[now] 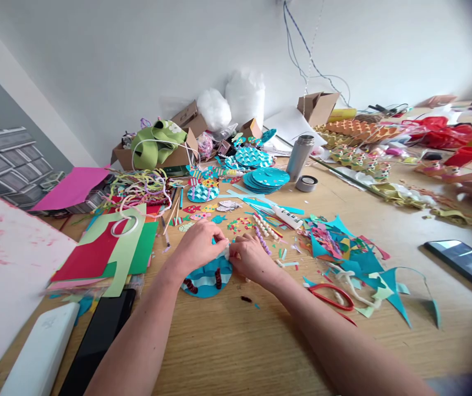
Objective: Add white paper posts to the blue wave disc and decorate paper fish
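A round blue paper disc (206, 290) lies on the table in front of me, with wavy blue and white paper strips across it. Two dark brown fuzzy pipe-cleaner pieces (218, 278) stand on its near part. My left hand (202, 246) is closed in a pinch over the disc's far edge. Beside it, at the far right edge, the fingers of my right hand (253, 257) are also pinched together. A small whitish bit shows between the two hands; what exactly each one pinches is hidden by the fingers.
Beyond my hands lie paper fish (219, 219), a finished-looking blue piece (203, 192), stacked blue discs (265, 180) and a glue bottle (287, 217). Red-handled scissors (330, 296) and blue scraps (363, 256) are at right. Coloured sheets (91, 253) and a black phone (99, 341) lie left.
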`<action>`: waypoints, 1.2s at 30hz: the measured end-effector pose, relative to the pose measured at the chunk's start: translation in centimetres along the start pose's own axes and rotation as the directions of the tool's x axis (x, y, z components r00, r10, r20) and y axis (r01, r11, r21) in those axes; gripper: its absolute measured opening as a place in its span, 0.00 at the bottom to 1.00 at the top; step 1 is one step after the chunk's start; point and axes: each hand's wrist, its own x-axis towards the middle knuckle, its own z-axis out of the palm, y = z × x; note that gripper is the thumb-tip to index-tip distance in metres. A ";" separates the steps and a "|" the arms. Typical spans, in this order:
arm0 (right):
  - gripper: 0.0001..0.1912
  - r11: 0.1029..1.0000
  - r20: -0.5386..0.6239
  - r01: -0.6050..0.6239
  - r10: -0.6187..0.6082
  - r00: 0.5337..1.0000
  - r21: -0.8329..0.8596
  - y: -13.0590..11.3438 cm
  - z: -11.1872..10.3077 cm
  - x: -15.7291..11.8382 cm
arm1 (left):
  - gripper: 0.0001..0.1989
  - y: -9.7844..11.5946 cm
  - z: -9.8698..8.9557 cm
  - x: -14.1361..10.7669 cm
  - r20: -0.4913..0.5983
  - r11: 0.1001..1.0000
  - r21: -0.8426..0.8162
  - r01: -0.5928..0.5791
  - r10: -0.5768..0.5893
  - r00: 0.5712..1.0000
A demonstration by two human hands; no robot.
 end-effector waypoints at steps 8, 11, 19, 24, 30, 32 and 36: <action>0.08 1.000 0.008 0.004 -0.004 1.000 -0.009 -0.1 -0.1 0.0 | 0.05 0.0 0.1 0.0 0.003 0.999 -0.035 0.015 -0.015 1.000; 0.08 1.000 0.009 0.001 -0.001 1.000 -0.007 -0.2 -0.2 0.0 | 0.04 0.0 0.1 0.0 0.004 0.999 -0.044 0.015 -0.015 1.000; 0.08 1.000 0.012 -0.007 0.007 1.000 0.001 -0.2 -0.2 -0.1 | 0.05 0.0 -0.1 0.0 0.006 0.998 -0.056 0.031 -0.031 1.000; 0.07 1.000 0.019 -0.001 0.001 1.000 -0.005 -0.1 -0.2 -0.1 | 0.09 -0.3 -0.4 -0.2 0.036 0.991 -0.080 0.112 -0.109 0.993; 0.07 1.000 0.030 -0.008 0.008 1.000 -0.018 -0.3 -0.3 0.0 | 0.14 -0.6 -0.8 -0.3 0.088 0.986 -0.038 0.164 -0.160 0.983; 0.07 1.000 0.029 -0.004 0.005 1.000 -0.023 -0.3 -0.4 0.0 | 0.14 -0.7 -0.9 -0.3 0.087 0.987 -0.023 0.162 -0.159 0.983; 0.06 1.000 0.040 -0.008 0.009 0.999 -0.030 -0.4 -0.5 -0.1 | 0.10 -0.7 -0.9 -0.3 0.079 0.990 -0.030 0.141 -0.139 0.987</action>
